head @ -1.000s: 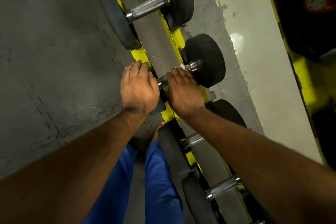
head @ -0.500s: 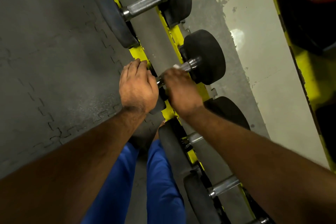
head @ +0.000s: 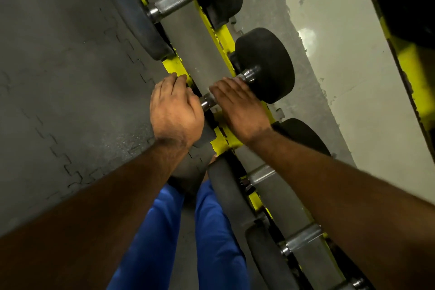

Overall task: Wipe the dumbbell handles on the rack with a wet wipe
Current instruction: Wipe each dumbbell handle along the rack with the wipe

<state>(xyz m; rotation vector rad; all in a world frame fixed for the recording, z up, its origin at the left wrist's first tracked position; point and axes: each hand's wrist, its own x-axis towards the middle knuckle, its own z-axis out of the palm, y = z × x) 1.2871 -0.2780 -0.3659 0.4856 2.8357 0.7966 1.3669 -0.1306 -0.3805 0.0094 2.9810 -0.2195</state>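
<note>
Clenched over the dumbbell handle [head: 208,101], the right hand [head: 237,108] likely presses an unseen wipe; the left hand [head: 175,112], at nine o'clock, grips the near weight head, probably steadying it on the rack [head: 175,66].

Grey floor mats [head: 58,77], blue trousers [head: 219,242]

A gym: racked dumbbells [head: 263,66], rubber floor mats [head: 58,77].
</note>
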